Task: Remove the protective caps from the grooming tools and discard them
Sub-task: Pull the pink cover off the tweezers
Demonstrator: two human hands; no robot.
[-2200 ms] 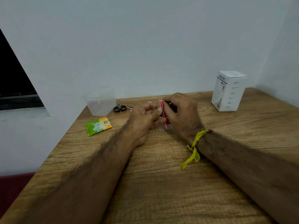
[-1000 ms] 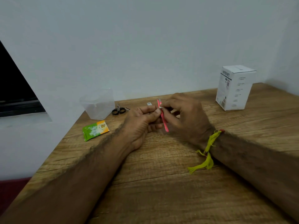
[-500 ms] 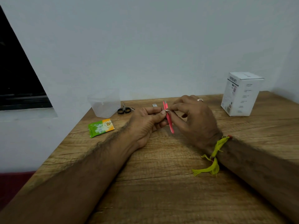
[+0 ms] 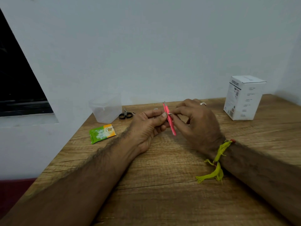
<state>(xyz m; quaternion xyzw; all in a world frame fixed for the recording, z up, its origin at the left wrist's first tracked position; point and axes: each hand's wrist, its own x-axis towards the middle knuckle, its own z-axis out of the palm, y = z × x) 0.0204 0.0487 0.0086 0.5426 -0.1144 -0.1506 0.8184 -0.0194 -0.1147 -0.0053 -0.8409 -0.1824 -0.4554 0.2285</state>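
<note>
Head view | pink tweezers (image 4: 169,120) held upright above the tabletop (image 4: 162,185), right of the clear container (image 4: 105,110) | left hand (image 4: 146,126) fingers pinched on them, as before | right hand (image 4: 195,123) fingers now nipping something small at mid-length, possibly the cap; removal judged unfinished.
</note>
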